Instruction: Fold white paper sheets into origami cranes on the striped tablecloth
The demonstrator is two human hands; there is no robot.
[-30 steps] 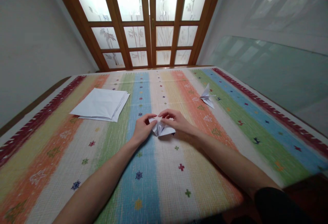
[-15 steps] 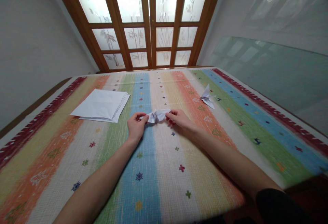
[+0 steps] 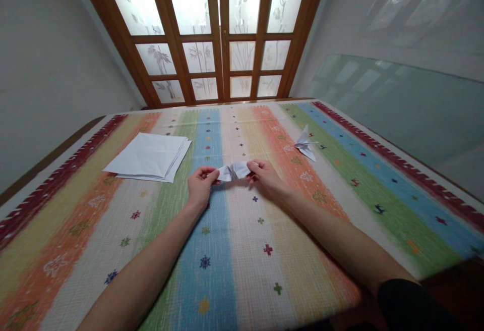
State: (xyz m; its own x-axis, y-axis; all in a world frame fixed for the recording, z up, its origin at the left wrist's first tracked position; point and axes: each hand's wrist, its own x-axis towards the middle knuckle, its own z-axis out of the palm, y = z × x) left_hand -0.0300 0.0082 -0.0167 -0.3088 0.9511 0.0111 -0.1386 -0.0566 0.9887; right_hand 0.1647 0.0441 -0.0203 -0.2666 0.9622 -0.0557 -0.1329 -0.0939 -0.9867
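A small piece of folded white paper is stretched between my two hands, just above the middle of the striped tablecloth. My left hand pinches its left end between thumb and fingers. Its right end is gripped by my right hand, thumb on top. Creases run through the paper's centre, where it bends. Away to the right lies a folded paper crane, wings spread. The undersides of my fingers are hidden.
On the left lies a stack of square white paper sheets, its edges slightly uneven. The striped tablecloth covers the table. Beyond the far edge stand wooden doors with glass panes; a glass panel leans along the right wall.
The paper's centre has opened slightly and shifted a little to the right. My right hand has moved slightly right; my left hand stays nearly in place.
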